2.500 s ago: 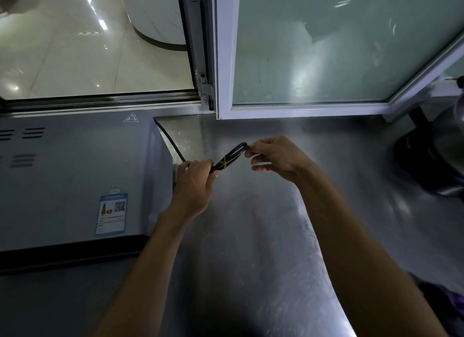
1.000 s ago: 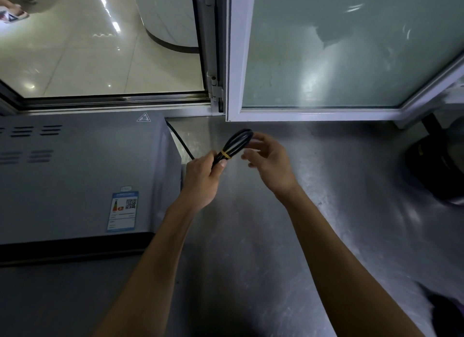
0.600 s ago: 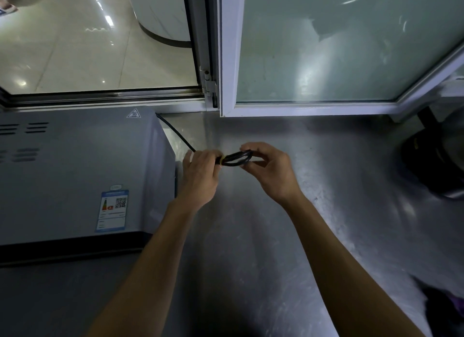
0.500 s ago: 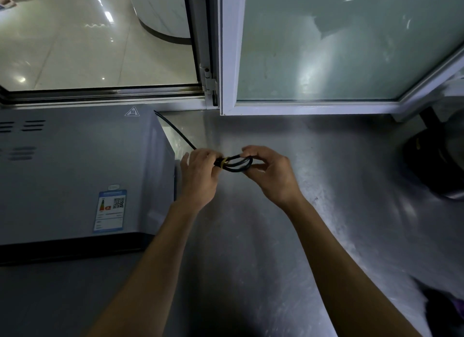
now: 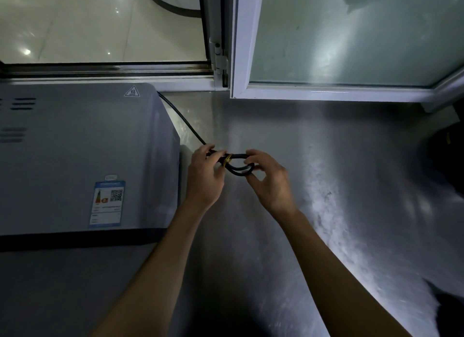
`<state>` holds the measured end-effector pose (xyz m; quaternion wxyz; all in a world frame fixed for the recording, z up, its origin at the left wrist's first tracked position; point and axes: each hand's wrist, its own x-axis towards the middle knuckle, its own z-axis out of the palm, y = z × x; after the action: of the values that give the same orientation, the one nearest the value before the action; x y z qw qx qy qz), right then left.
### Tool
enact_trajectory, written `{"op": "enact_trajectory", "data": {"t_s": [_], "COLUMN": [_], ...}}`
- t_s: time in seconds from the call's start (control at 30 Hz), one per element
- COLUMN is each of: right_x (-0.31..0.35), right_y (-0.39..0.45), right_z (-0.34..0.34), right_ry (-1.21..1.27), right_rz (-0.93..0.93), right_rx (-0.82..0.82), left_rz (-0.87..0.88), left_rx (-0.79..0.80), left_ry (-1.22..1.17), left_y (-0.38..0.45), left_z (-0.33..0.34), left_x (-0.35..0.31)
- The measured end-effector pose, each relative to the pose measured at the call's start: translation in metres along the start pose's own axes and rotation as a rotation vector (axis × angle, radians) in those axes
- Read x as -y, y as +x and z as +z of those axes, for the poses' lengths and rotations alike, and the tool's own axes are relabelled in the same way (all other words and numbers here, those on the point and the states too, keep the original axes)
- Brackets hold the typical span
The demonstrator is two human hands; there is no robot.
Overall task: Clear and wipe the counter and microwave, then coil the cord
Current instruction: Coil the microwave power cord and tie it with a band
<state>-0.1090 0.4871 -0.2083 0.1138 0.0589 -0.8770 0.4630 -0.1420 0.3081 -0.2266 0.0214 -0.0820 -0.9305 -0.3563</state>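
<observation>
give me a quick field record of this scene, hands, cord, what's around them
left hand: grips the bundled end of the cord
right hand: pinches the loop end of the cord
cord: black, folded into loops, held above the counter; one strand runs back behind the microwave
tie: yellow band wrapped round the loops
microwave: grey, left of the hands, label on top
counter: steel
window frame: white, behind the counter

2 bare forearms, left hand (image 5: 204, 178) and right hand (image 5: 271, 183) without sleeves or gloves
</observation>
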Motion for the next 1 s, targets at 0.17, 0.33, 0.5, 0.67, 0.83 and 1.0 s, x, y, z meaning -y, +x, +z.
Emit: {"op": "enact_trajectory", "data": {"t_s": [0.17, 0.33, 0.5, 0.67, 0.83, 1.0], "right_x": [-0.019, -0.036, -0.053, -0.065, -0.067, -0.058], "right_y": [-0.005, -0.011, -0.013, -0.007, 0.008, 0.011], "right_z": [0.018, 0.038, 0.056, 0.076, 0.095, 0.093], "right_ry": [-0.094, -0.167, -0.199, -0.246, -0.239, -0.201], "right_rz": [-0.069, -0.083, -0.065, -0.066, -0.046, -0.027], "right_rx": [0.081, 0.125, 0.144, 0.193, 0.194, 0.175], "left_rz": [0.028, 0.002, -0.027, -0.117, -0.183, -0.181], "left_rx": [0.019, 0.013, -0.014, 0.036, 0.044, 0.026], "left_ry": [0.074, 0.108, 0.070, 0.092, 0.126, 0.137], "left_y": [0.015, 0.023, 0.022, 0.028, 0.037, 0.038], "left_z": [0.005, 0.015, 0.023, 0.032, 0.036, 0.034], "left_x": [0.014, 0.023, 0.026, 0.040, 0.050, 0.048]}}
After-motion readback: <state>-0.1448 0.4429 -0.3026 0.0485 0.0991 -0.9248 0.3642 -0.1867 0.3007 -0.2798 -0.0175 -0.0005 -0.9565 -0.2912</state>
